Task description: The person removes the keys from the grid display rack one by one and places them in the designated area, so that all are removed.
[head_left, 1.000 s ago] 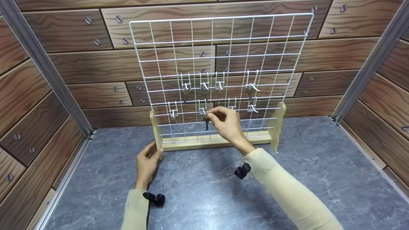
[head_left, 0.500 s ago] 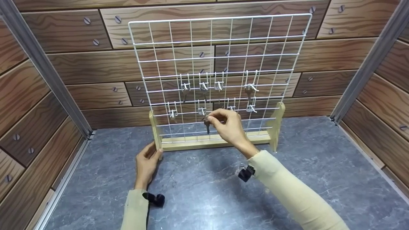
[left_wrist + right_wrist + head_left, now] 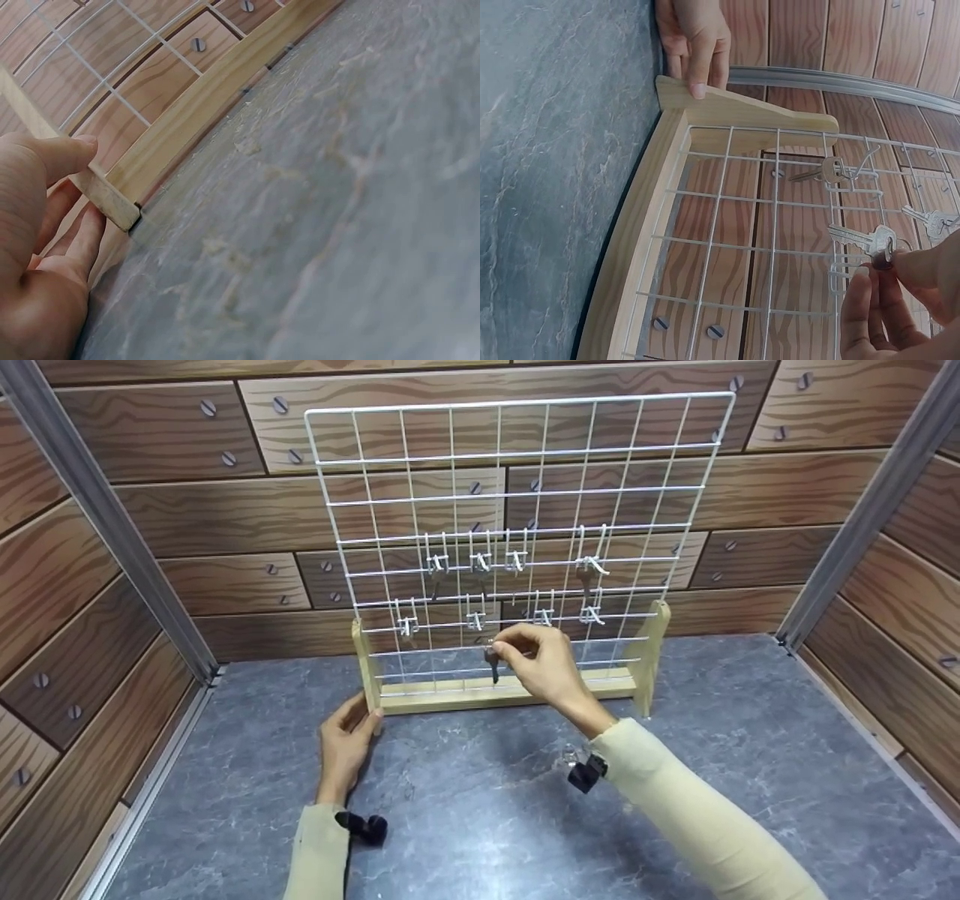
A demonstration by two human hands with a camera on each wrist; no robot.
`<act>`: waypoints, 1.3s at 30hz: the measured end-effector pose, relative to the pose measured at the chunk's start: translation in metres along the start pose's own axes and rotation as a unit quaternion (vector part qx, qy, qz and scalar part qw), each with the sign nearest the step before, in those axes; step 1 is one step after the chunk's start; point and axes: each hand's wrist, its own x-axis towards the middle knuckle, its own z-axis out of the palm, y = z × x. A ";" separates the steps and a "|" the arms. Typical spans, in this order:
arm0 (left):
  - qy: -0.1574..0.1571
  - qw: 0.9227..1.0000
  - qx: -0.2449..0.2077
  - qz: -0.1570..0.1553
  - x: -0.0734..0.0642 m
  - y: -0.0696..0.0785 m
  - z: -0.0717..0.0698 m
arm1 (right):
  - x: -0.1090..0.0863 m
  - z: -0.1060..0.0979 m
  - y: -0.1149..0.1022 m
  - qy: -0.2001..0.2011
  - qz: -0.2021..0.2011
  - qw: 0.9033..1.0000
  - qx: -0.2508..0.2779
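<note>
My right hand (image 3: 544, 664) pinches a key (image 3: 492, 658) by its ring, between thumb and fingertips, in front of the lower part of a white wire grid rack (image 3: 517, 403). In the right wrist view that silvery key (image 3: 859, 238) points away from the fingers, apart from the hooks. A hook (image 3: 475, 620) just above the hand carries no key. At the lower left, my left hand (image 3: 345, 742) grips the rack's wooden end piece (image 3: 364, 660). Its thumb lies on one side and its fingers behind, as the left wrist view shows of the wooden foot (image 3: 112, 202).
Other white hooks sit in two rows on the grid; keys hang from several, including a key (image 3: 585, 574) at the upper right. The rack's wooden base bar (image 3: 450, 701) stands on a grey marbled surface (image 3: 450, 810). Wood-patterned walls (image 3: 210, 525) rise behind and at both sides.
My right hand has drawn the key away from the lower middle hook, moving down and slightly to the right. The left hand has stayed on the wooden end piece.
</note>
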 end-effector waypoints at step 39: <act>-0.003 1.000 -0.007 -0.004 0.000 0.001 0.002 | -0.036 -0.031 0.064 -0.096 0.061 0.993 -0.026</act>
